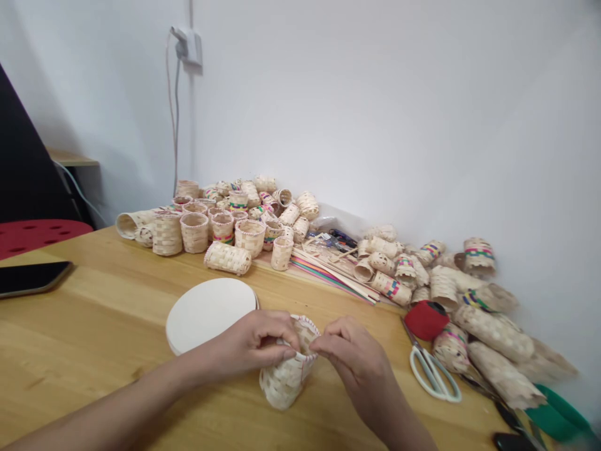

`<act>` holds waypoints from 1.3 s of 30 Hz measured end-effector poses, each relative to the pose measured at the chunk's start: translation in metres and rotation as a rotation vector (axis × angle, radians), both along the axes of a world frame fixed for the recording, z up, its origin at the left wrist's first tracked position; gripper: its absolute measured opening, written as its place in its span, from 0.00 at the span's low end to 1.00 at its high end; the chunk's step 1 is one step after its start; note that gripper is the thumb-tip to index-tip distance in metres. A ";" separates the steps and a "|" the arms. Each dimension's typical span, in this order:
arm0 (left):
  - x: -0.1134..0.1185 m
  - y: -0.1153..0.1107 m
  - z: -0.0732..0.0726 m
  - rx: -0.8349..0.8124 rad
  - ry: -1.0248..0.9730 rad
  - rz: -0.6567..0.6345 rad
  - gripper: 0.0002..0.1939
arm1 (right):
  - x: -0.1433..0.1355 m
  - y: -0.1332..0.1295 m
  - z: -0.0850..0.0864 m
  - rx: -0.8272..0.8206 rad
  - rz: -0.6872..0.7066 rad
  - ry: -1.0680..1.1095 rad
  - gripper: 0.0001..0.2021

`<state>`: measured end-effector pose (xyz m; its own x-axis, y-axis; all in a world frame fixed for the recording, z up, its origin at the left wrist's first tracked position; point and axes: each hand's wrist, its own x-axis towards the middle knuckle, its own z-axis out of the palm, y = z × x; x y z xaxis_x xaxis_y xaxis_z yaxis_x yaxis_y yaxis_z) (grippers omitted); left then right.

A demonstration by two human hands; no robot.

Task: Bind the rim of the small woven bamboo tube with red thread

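A small woven basket of pale strips leans on the table, its open mouth tilted up, with red stitching along part of the rim. On the rim's left side my left hand is closed, thumb outside and fingers toward the opening. My right hand pinches at the right side of the rim; whatever is between its fingertips is too small to make out. Just behind my left hand lie white round discs, seemingly stacked.
White-handled scissors and a red spool or ball lie to the right. Many woven baskets crowd the back, others the right. Coloured strips lie between them. A phone is at left, green tape at lower right.
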<state>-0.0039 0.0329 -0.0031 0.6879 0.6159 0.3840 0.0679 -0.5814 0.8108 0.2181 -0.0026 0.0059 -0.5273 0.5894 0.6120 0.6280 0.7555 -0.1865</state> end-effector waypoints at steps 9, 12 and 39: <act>-0.001 -0.002 0.002 0.003 0.020 -0.007 0.09 | -0.001 0.001 -0.001 -0.015 0.004 -0.050 0.11; -0.001 -0.001 0.002 0.012 0.024 -0.007 0.09 | -0.001 0.000 -0.001 -0.028 0.002 -0.047 0.11; 0.002 0.000 -0.005 0.043 -0.034 0.008 0.08 | -0.001 0.005 0.001 -0.271 0.061 0.158 0.09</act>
